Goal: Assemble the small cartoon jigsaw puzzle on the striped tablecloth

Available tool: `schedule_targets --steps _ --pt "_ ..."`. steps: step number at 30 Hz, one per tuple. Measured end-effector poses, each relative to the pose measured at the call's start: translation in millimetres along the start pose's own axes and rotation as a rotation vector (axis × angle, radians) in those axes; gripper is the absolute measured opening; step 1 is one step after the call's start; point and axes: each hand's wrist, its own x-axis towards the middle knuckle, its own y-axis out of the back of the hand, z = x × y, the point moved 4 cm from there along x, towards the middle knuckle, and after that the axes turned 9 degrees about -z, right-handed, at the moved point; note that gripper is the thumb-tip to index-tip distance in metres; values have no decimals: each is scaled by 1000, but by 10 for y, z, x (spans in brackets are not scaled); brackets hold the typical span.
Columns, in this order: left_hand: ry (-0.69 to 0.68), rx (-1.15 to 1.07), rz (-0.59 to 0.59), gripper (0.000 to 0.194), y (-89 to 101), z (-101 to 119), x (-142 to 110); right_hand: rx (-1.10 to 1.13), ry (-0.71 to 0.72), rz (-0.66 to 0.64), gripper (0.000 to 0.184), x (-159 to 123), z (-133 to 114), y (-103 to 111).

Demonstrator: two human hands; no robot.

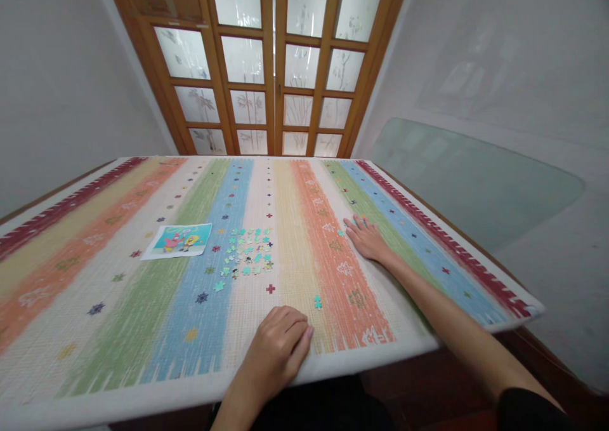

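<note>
My left hand (283,342) rests at the near edge of the table with its fingers curled in, and nothing shows in it. Farther out on the right, my right hand (365,237) lies palm down on the cloth, fingers stretched forward. By its fingertips is a small teal jigsaw piece (340,233); other small bits by the fingers are hard to make out. One teal jigsaw piece (318,302) lies alone between the hands. Left of centre, several loose jigsaw pieces (247,270) are spread in rough rows, apart from both hands. Beside them is a picture sheet (178,240) with two cartoon figures.
A striped, patterned cloth (304,228) covers the table, whose white edge (157,390) runs along the front. Wooden doors with glass panes (273,69) stand beyond it. A pale glass-like panel (471,177) leans against the right wall.
</note>
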Motion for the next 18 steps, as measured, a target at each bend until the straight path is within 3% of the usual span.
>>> schedule_targets --steps 4,7,10,15,18 --pt "4 1 -5 20 -8 -9 -5 5 -29 62 61 -47 -31 145" --pt "1 4 -5 21 -13 -12 -4 -14 10 134 58 -197 -215 236" --pt "-8 0 0 21 -13 -10 3 7 206 145 55 -448 -562 251" --pt "-6 4 4 20 -16 -3 8 75 709 37 48 -1011 -1236 257" --pt "-15 19 -3 20 -7 13 14 105 903 24 34 -1267 -1477 295"
